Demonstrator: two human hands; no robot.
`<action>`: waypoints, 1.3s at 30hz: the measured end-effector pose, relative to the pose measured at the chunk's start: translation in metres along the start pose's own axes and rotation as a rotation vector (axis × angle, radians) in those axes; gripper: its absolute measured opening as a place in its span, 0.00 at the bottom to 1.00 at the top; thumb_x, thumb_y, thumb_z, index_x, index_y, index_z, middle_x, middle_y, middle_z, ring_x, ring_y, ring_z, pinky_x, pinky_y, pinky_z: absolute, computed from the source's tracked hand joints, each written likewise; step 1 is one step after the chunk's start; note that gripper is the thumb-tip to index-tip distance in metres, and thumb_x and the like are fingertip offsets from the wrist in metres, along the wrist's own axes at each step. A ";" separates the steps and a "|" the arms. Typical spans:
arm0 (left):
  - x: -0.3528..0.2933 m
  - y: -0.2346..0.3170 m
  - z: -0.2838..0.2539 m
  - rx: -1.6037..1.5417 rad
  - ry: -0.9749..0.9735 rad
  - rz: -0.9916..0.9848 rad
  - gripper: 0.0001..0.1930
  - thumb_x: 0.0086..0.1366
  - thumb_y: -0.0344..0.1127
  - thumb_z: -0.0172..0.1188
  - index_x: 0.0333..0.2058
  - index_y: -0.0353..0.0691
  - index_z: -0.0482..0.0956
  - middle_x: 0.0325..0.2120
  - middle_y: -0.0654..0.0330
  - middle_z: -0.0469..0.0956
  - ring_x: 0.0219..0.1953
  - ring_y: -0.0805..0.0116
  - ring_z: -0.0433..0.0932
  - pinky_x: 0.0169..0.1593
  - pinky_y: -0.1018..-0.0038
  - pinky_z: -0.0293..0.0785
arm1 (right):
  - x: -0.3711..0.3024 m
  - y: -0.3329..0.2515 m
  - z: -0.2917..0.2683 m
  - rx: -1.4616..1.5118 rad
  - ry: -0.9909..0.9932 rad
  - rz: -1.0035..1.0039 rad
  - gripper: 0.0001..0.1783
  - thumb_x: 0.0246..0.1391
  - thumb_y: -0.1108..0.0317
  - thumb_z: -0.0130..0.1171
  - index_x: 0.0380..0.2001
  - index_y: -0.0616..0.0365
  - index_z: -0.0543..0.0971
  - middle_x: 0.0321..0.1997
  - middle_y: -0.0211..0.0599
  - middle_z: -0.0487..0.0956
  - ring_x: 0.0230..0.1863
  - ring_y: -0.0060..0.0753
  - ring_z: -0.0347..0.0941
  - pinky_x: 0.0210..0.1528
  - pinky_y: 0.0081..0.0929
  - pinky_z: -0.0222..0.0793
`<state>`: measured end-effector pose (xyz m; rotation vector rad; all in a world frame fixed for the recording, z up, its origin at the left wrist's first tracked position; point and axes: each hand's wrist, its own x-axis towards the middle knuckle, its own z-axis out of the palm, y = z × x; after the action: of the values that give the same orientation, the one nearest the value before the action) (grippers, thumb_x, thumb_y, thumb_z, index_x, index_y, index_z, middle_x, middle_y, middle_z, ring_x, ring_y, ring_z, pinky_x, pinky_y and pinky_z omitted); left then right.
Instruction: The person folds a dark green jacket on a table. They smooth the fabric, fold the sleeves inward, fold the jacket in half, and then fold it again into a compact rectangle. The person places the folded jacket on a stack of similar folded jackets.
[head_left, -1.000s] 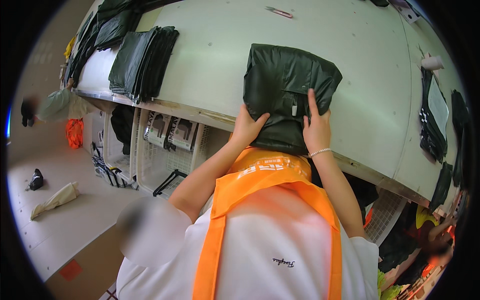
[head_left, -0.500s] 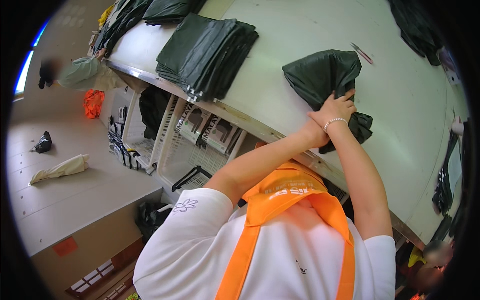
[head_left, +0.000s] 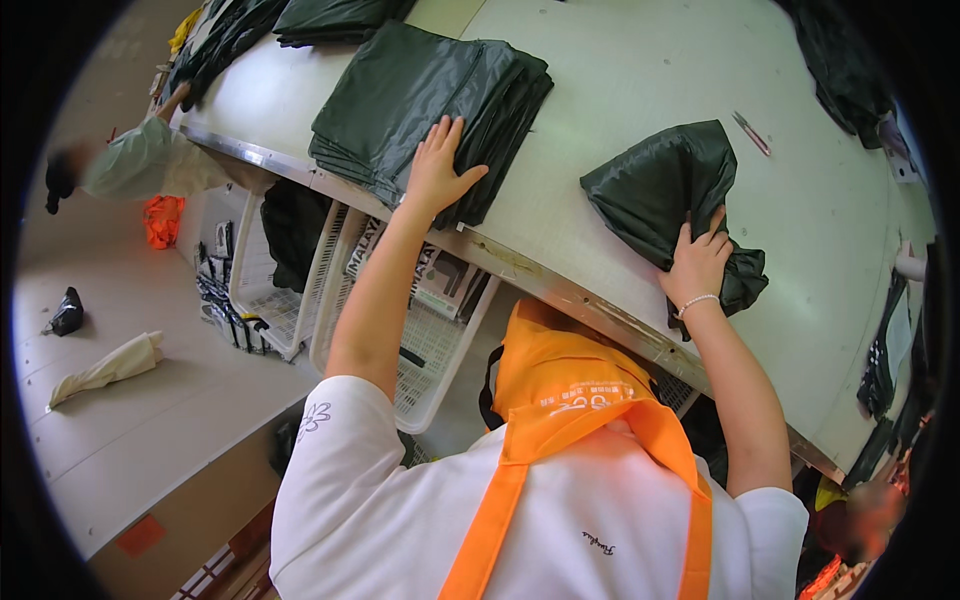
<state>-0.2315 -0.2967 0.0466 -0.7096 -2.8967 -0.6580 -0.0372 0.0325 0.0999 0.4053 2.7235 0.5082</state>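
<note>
A bunched piece of shiny dark green fabric (head_left: 668, 180) lies near the front of the white table. My right hand (head_left: 698, 265) grips it at its gathered waist, fingers bent over the folds and the thumb hidden. The fabric fans out beyond the hand, and a smaller crumpled end shows to its right. Off to the left, my left hand (head_left: 438, 172) lies on a stack of folded dark green fabric pieces (head_left: 400, 90). Its fingers are stretched out and the thumb is apart, touching the top layer near the stack's right side.
Small thread snips (head_left: 752, 134) lie beyond the bundle. More dark fabric (head_left: 335, 20) sits at the far left, with another pile (head_left: 835, 75) at the far right. White plastic baskets (head_left: 425, 375) stand under the table's metal edge (head_left: 530, 268). A person (head_left: 130, 160) works at the left.
My left hand has left my right wrist and moved left onto the stack, whose top layers have shifted right. My right hand stays on the bunched fabric.
</note>
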 end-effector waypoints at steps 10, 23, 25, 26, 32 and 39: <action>-0.047 0.195 0.046 -0.014 0.055 0.200 0.18 0.58 0.35 0.56 0.49 0.46 0.75 0.49 0.56 0.74 0.58 0.56 0.65 0.61 0.49 0.53 | -0.036 0.121 -0.009 0.983 0.007 0.161 0.36 0.41 0.49 0.67 0.52 0.57 0.73 0.47 0.52 0.72 0.50 0.50 0.70 0.53 0.35 0.65; -0.041 0.270 0.157 -0.420 -0.146 0.471 0.12 0.52 0.39 0.65 0.35 0.47 0.80 0.35 0.64 0.71 0.39 0.63 0.71 0.40 0.67 0.69 | -0.194 0.190 0.037 1.106 0.067 0.394 0.29 0.47 0.54 0.66 0.44 0.67 0.74 0.44 0.48 0.79 0.46 0.39 0.75 0.49 0.30 0.67; -0.040 0.267 0.163 -0.447 -0.063 0.481 0.08 0.53 0.39 0.63 0.32 0.48 0.82 0.29 0.65 0.73 0.35 0.63 0.73 0.37 0.67 0.70 | -0.201 0.182 0.034 1.031 0.016 0.379 0.28 0.46 0.55 0.67 0.44 0.66 0.74 0.43 0.49 0.79 0.45 0.44 0.75 0.49 0.31 0.67; -0.038 0.267 0.166 -0.447 -0.072 0.471 0.07 0.53 0.39 0.63 0.31 0.47 0.82 0.28 0.64 0.73 0.34 0.62 0.73 0.36 0.67 0.71 | -0.204 0.180 0.037 1.011 -0.001 0.345 0.30 0.46 0.50 0.65 0.46 0.62 0.76 0.46 0.50 0.76 0.48 0.49 0.73 0.49 0.34 0.67; -0.002 0.278 0.123 -0.679 -0.198 0.314 0.06 0.55 0.36 0.61 0.30 0.42 0.83 0.26 0.56 0.76 0.30 0.55 0.76 0.34 0.65 0.71 | -0.198 0.151 0.016 0.737 -0.114 -0.056 0.37 0.41 0.39 0.63 0.49 0.54 0.77 0.36 0.52 0.72 0.40 0.52 0.72 0.44 0.37 0.69; 0.013 0.261 0.045 -0.723 -0.713 0.489 0.08 0.54 0.34 0.62 0.31 0.36 0.82 0.28 0.54 0.81 0.29 0.62 0.80 0.36 0.70 0.73 | -0.125 0.100 0.018 0.728 -0.169 -0.352 0.36 0.43 0.39 0.62 0.51 0.51 0.75 0.44 0.51 0.70 0.48 0.53 0.70 0.51 0.39 0.67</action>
<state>-0.1220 -0.0631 0.1093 -2.0034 -2.7373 -1.6629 0.1032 0.0855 0.1571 0.1147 2.6398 -0.5989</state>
